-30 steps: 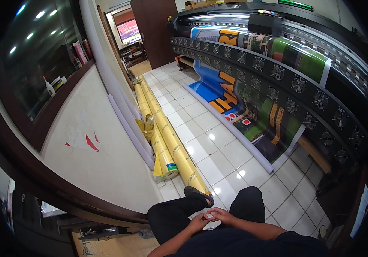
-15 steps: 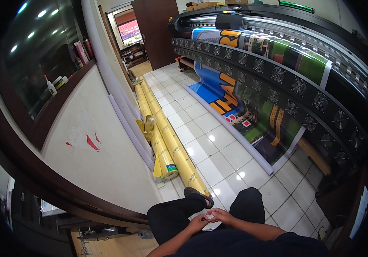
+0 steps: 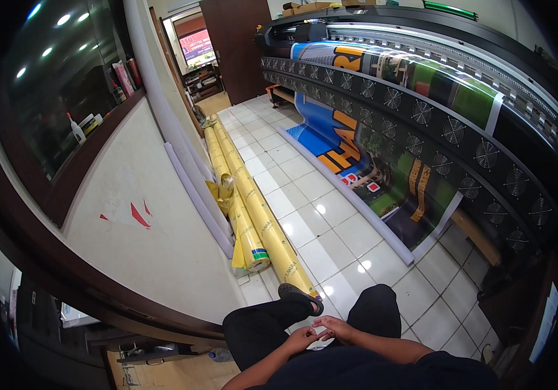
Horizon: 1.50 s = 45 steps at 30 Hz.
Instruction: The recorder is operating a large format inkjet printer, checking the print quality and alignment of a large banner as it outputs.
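Observation:
In front of my body, between my knees, my two hands meet with fingertips close together. My left hand [image 3: 302, 338] is closed, its fingers curled toward the thumb. Anything inside it is hidden or too small to make out. My right hand [image 3: 336, 329] has its fingers stretched out and apart, reaching across to touch or nearly touch the left one. No object shows in it. Ahead on the right stands a large-format printer [image 3: 448, 123]. A colourful printed banner [image 3: 383, 156] hangs from it down to the floor, and its carriage [image 3: 310, 32] is near the far end.
Long yellow-wrapped rolls [image 3: 259, 218] lie on the white tiled floor [image 3: 321, 237], reaching close to my foot in a dark clog [image 3: 300, 298]. Pale rolls [image 3: 194, 195] lean along the left wall. A ledge at left carries a glue bottle [image 3: 76, 130]. Farther off stands a brown door [image 3: 235, 52].
The printer's carriage has slid left toward the far end. My right hand's fingers have straightened and spread a little. My left hand has barely moved.

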Each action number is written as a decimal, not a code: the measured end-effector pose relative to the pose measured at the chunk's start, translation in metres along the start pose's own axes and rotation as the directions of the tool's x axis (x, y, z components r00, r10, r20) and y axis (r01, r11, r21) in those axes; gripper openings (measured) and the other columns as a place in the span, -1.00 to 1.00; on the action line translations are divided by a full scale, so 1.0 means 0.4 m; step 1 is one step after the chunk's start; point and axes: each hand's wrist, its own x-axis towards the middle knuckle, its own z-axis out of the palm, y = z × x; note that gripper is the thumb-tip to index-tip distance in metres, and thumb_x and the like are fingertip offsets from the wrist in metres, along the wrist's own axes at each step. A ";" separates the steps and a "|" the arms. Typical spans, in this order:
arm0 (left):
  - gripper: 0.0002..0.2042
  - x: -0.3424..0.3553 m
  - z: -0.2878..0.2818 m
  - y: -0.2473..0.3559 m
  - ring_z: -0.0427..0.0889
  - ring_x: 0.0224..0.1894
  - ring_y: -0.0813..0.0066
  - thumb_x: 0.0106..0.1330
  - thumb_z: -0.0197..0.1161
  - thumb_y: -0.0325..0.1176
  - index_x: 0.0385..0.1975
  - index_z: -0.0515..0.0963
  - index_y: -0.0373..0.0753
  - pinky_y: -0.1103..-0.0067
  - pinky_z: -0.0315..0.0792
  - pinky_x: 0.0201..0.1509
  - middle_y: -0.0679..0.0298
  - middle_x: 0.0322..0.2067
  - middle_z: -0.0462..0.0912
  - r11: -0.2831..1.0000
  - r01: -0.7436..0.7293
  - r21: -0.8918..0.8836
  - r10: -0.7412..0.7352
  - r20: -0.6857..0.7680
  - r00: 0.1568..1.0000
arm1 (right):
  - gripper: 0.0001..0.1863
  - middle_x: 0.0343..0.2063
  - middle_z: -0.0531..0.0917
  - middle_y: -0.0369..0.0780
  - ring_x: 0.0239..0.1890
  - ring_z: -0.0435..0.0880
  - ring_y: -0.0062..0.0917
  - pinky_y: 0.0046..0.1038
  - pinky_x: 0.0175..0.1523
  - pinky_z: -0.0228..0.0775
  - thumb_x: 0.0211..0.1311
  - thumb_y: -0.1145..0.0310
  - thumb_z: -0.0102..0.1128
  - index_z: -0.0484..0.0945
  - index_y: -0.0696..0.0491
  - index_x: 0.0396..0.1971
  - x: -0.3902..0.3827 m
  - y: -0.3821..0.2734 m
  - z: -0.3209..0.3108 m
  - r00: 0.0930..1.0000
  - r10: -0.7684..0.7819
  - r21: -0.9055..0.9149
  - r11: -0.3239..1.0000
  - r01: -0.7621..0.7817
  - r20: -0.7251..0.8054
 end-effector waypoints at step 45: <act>-0.81 0.028 -0.005 -0.043 0.47 -0.48 0.61 0.09 0.31 -0.30 -0.45 0.51 -0.27 0.66 0.37 -0.37 0.33 -0.53 0.54 0.997 0.062 0.035 -0.059 -0.085 0.995 | -0.40 0.08 0.40 -0.26 -0.09 0.55 -0.54 -0.56 -0.06 0.35 0.33 -0.11 -0.16 0.22 0.02 0.18 0.016 0.004 0.001 0.999 0.046 -0.037 0.998 -0.047 -0.024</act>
